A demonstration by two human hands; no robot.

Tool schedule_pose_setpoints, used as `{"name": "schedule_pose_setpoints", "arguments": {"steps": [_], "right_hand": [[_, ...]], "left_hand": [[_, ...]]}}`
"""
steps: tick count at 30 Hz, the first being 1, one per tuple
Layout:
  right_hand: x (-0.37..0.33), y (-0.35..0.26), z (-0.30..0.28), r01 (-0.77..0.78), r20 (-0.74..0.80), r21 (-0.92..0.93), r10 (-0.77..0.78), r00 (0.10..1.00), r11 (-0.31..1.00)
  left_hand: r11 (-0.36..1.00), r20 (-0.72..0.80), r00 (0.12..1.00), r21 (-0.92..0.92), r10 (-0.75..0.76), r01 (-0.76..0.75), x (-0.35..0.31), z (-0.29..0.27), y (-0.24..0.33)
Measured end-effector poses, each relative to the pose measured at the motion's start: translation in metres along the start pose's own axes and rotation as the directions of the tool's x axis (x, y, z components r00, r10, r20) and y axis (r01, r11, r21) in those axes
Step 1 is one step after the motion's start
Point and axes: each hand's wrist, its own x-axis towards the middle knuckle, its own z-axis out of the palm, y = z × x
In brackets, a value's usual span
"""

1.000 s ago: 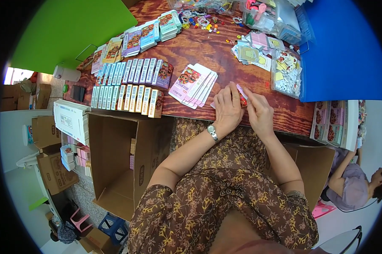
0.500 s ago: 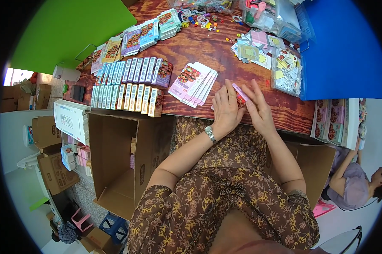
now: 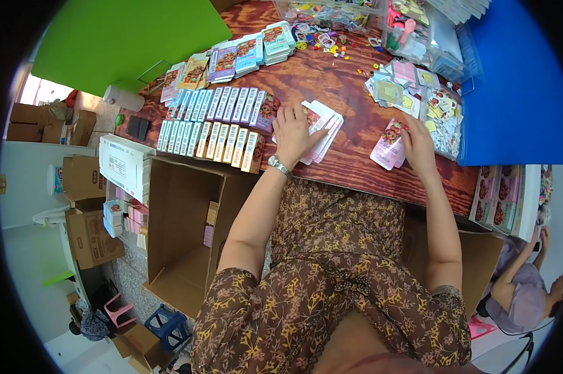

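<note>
My left hand (image 3: 296, 134), fingers stretched out and thumb spread, lies over the left part of a fanned stack of flat pink cartons (image 3: 330, 136). Its palm and fingers hide part of that stack. On the right, my right hand (image 3: 418, 146) has its fingers closed at the right edge of a pink carton (image 3: 387, 148) with a printed picture, which rests at the table's near side. Another pink edge shows under that carton. Left of my left hand stand rows of filled-out small boxes (image 3: 231, 105), purple, blue, green and orange.
Stacks of flat cartons (image 3: 247, 53) lie farther back. Clear tubs of small trinkets (image 3: 446, 121) and loose cards (image 3: 393, 90) occupy the right side, beside a blue panel (image 3: 518, 93). An open cardboard box (image 3: 184, 218) stands below the table's front edge. Another person (image 3: 524, 290) sits at far right.
My hands have parted. The left moved left onto the fanned pink cartons; the right moved right with a pink carton. The whole view has shifted slightly.
</note>
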Motion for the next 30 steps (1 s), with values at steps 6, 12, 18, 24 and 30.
{"name": "schedule_pose_setpoints", "arguments": {"steps": [6, 12, 18, 24, 30], "right_hand": [[0.002, -0.042, -0.001, 0.264, -0.052, -0.179, -0.277, 0.959, 0.948], [-0.022, -0.107, 0.013, 0.349, -0.135, 0.135, -0.332, 0.934, 0.927], [-0.025, -0.115, 0.019, 0.433, -0.253, -0.029, -0.425, 0.869, 0.901], [-0.039, -0.1, 0.005, 0.371, -0.121, 0.113, -0.358, 0.926, 0.922], [-0.037, -0.095, 0.004, -0.175, 0.038, 0.708, 0.21, 0.977, 0.684]], "left_hand": [[0.996, 0.042, 0.999, -0.086, -0.025, 0.028, 0.003, -0.008, -0.004], [0.929, -0.333, 0.941, -0.363, -0.054, -0.075, -0.007, -0.033, 0.042], [0.775, -0.25, 0.955, -0.631, -0.158, -0.037, -0.038, -0.019, 0.086], [0.727, -0.381, 0.924, -0.622, 0.042, -0.29, -0.054, -0.004, 0.099], [0.75, -0.399, 0.909, -0.565, 0.118, -0.345, -0.061, -0.001, 0.109]]}}
